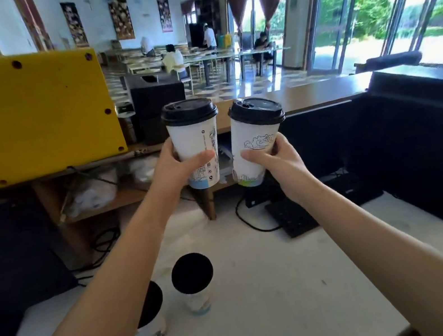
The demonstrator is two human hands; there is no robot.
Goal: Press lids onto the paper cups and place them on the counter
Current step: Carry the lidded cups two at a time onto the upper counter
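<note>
**Two lidded cups raised toward the upper desk; two more stand on the lower desk.**

At lower left, a white paper cup with a black lid [155, 326], partly hidden by the left forearm, and a second lidded paper cup [198, 302] stand near each other on the white lower desk [294, 288]. The left hand [181, 163] holds a tall white paper cup with a blue base band [194, 140], fingers [200, 158] clamped round its lower wall. The right hand [278, 160] holds a slightly tilted tall white paper cup with a green base band [254, 144], fingers likewise clamped on it. Both cups carry black domed lids, and both are in the air, short of the brown upper desk [319, 94]. Lidding appears complete on all four visible cups; placing them remains. The cups' printing shows line drawings and small symbols; no brand is legible.
</note>
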